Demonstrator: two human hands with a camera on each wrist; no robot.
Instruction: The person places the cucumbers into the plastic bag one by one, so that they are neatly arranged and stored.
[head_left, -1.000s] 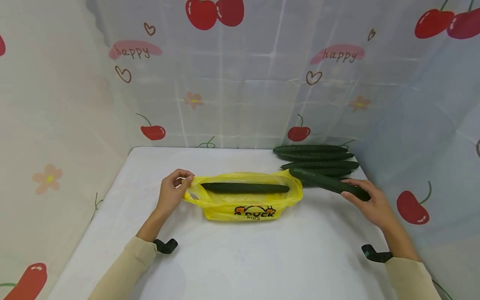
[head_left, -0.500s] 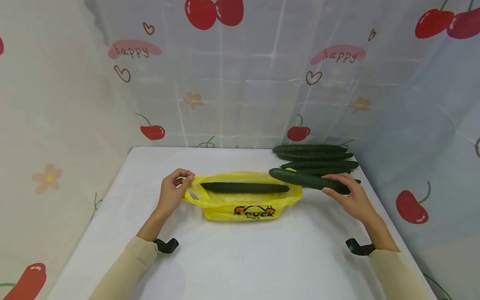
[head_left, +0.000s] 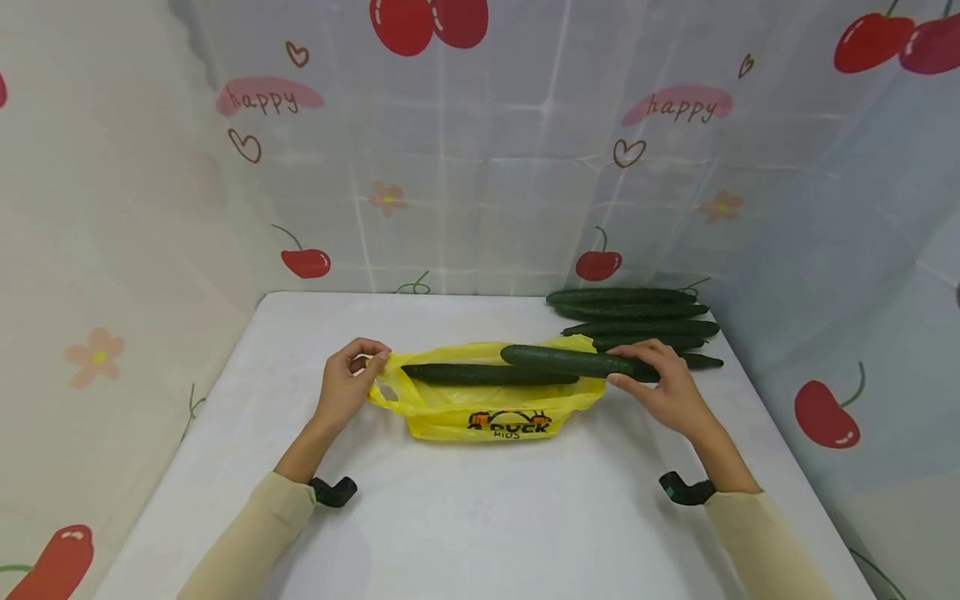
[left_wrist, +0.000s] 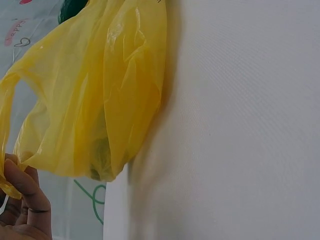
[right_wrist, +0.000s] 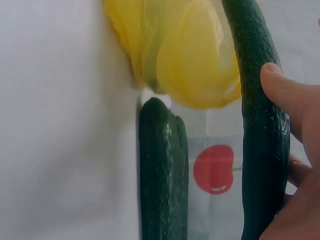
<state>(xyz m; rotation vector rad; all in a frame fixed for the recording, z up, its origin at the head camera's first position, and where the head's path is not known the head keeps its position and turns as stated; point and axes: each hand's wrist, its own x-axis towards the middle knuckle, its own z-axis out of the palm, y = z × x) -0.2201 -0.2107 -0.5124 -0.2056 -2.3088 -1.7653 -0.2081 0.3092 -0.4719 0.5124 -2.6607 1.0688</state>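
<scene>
A yellow plastic bag with a printed duck logo lies with its mouth spread open on the white table. Inside it rests one dark green cucumber. My left hand pinches the bag's left handle between thumb and fingers, as the left wrist view also shows. In my right hand a second cucumber is gripped near its right end. Its far end reaches over the bag's opening and overlaps the cucumber inside. The right wrist view shows the thumb along the held cucumber's side.
Several more cucumbers lie in a row at the table's back right, close behind the right hand. Patterned curtains with cherries and hearts hang behind the table and along both sides.
My right hand has moved left with its cucumber, bringing the far end from the bag's right edge to over its opening. My left hand has stayed at the handle.
</scene>
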